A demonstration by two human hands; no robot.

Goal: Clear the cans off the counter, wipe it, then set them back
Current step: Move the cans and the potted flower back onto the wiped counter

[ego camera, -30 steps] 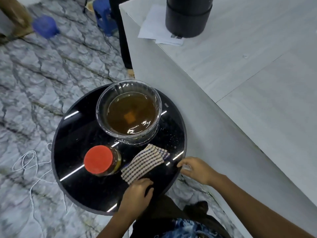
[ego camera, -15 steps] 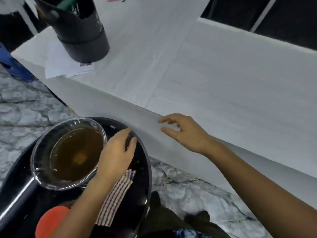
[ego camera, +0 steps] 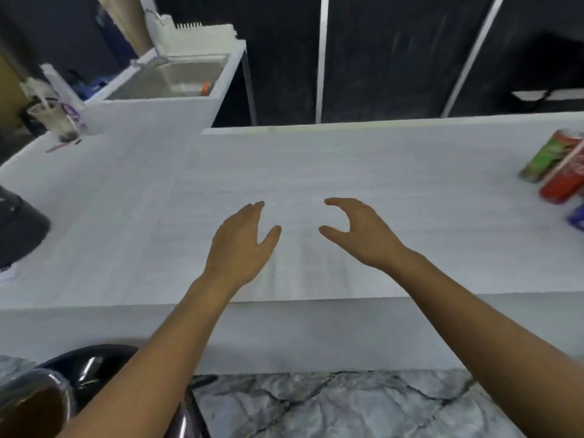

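Both of my hands hover over the middle of the white counter, holding nothing. My left hand has its fingers straight and relaxed. My right hand is spread with loosely bent fingers and the thumb apart. At the far right edge of the counter stand the cans: a green can, a red can in front of it, and a sliver of a blue can. They are well to the right of my right hand. The checked cloth is out of view.
A black round stool top with a clear bowl of brown liquid sits low at the left. A black container stands at the counter's left edge, a cup of utensils and a sink further back. Marble floor lies below.
My view has swung up from the stool to the counter. My left hand left the cloth and stool, and both hands rose over the counter; the cans came into sight.
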